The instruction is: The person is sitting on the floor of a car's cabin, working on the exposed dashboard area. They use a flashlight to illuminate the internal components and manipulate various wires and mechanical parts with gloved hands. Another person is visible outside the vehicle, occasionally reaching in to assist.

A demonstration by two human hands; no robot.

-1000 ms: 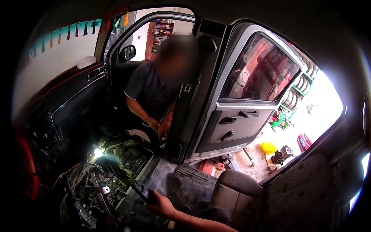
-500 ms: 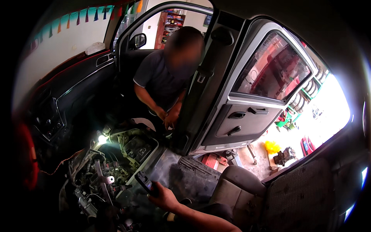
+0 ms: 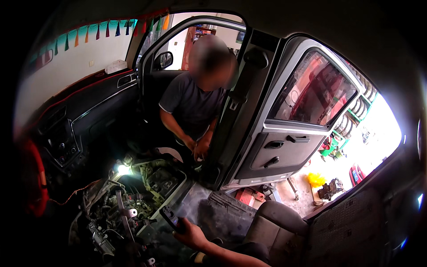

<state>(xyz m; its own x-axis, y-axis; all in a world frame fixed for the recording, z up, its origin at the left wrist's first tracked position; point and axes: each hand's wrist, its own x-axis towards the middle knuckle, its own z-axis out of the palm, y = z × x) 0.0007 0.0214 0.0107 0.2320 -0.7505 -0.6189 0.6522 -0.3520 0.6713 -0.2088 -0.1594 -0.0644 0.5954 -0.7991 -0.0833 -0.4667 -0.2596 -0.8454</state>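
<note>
My right hand is closed around a dark, elongated handheld device with a rounded far end. I cannot make out its exact kind. It is held above the metal floor, just right of an exposed engine bay. A bright work light shines at the far edge of that bay, over hoses, wiring and metal brackets. My left hand is out of view.
A co-worker leans in at the open front door, hands together. A grey seat lies to the right, below the open rear door. The red steering wheel and dashboard are at the left.
The whole view has shifted slightly, so most things appear lower and a little to the right. My right hand keeps its hold on the device. The co-worker's head has turned.
</note>
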